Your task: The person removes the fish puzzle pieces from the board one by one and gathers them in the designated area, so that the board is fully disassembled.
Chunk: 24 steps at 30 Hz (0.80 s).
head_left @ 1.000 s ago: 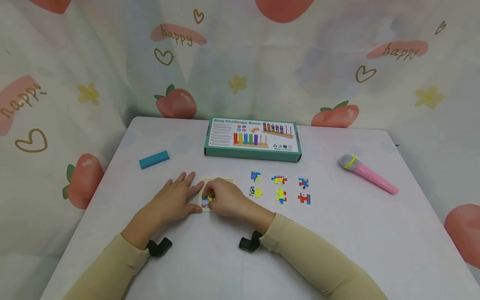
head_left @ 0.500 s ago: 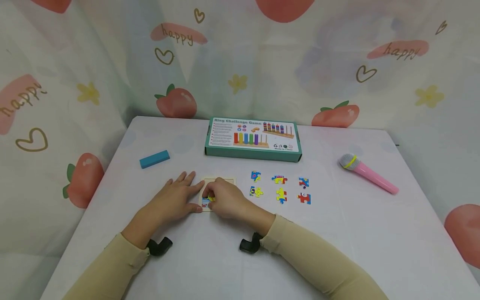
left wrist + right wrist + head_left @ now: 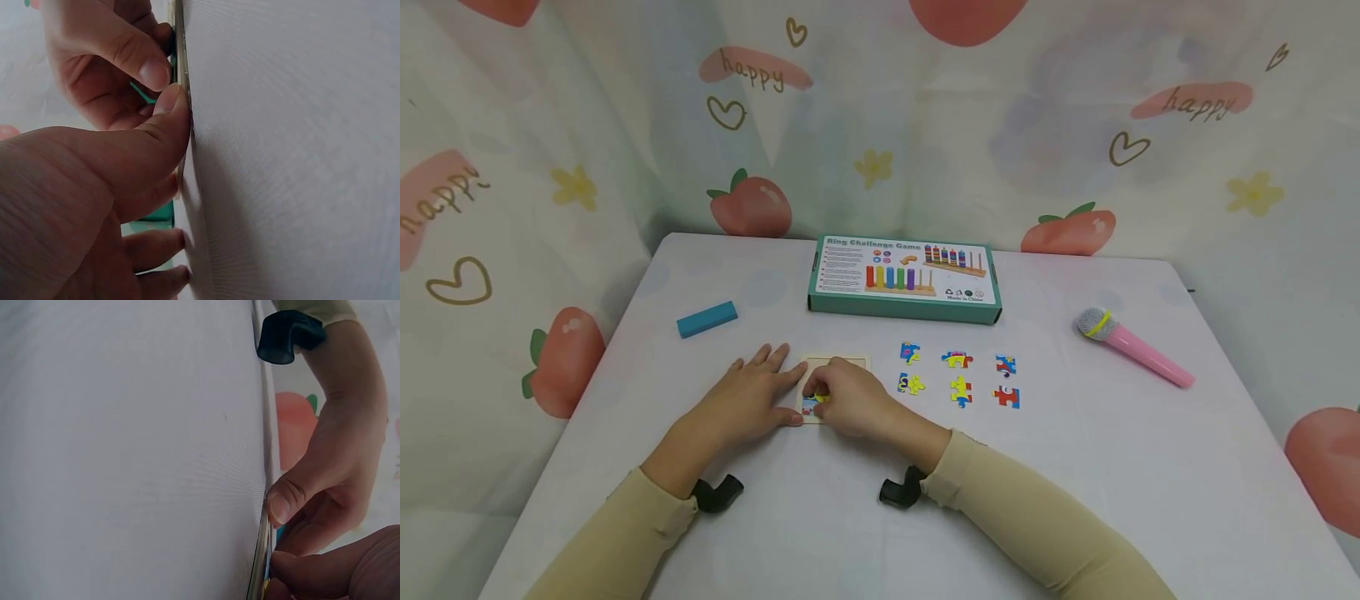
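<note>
In the head view, a small pale puzzle board lies flat on the table, partly covered by both hands. My left hand rests with spread, straight fingers at its left side, and the thumb touches the lower left edge. My right hand is over the board with curled fingers, pinching a small puzzle piece with yellow on it; the fingers hide most of that piece. Blue and pink picture parts show in the lower left corner. The right wrist view has the board edge-on, right fingertips at its surface.
Several loose jigsaw pieces lie in two rows right of the board. Behind stands a green and white game box. A blue block is at the far left, a pink toy microphone at the right.
</note>
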### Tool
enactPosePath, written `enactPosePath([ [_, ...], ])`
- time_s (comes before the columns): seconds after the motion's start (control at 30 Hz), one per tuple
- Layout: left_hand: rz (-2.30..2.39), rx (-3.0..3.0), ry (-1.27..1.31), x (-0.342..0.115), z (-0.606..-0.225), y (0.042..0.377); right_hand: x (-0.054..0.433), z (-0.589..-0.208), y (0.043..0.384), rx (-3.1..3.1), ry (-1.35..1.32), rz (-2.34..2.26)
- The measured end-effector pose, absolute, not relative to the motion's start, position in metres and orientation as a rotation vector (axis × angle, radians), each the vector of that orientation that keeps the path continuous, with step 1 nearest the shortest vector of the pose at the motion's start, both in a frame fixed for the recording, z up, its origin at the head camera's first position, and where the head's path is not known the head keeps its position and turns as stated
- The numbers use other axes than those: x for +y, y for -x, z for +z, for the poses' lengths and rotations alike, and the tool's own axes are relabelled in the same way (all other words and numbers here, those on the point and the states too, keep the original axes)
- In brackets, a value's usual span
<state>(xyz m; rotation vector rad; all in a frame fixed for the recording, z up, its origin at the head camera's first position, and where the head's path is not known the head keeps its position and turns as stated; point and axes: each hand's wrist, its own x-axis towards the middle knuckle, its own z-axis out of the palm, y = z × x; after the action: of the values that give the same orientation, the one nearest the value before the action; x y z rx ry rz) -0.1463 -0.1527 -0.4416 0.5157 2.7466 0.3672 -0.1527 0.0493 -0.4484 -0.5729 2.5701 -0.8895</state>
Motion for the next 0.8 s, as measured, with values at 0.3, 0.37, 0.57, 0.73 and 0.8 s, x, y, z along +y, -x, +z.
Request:
enactPosePath([
  [0.3, 0.363, 2.748, -0.502, -0.1524, -0.4408, 0.1453, 0.0490, -0.4489, 0.1519, 2.574, 0.584, -0.899],
  [0.37, 0.366, 2.748, -0.501, -0.1523, -0.4402, 0.1449, 0.0492, -0.4508, 0.1527, 2.576, 0.587, -0.922],
  [0.57, 0.377, 2.745, -0.507, -0.1518, -0.4397, 0.1453, 0.0512, -0.4559, 0.1559, 2.552, 0.570, -1.067],
  [0.73, 0.377, 2.743, -0.511, -0.1525, -0.4407, 0.1456, 0.0548, -0.4561, 0.1588, 2.472, 0.562, -1.166],
  [0.8, 0.375, 2.744, -0.512, -0.1528, -0.4414, 0.1463, 0.0564, -0.4556, 0.1603, 2.432, 0.558, -1.208],
])
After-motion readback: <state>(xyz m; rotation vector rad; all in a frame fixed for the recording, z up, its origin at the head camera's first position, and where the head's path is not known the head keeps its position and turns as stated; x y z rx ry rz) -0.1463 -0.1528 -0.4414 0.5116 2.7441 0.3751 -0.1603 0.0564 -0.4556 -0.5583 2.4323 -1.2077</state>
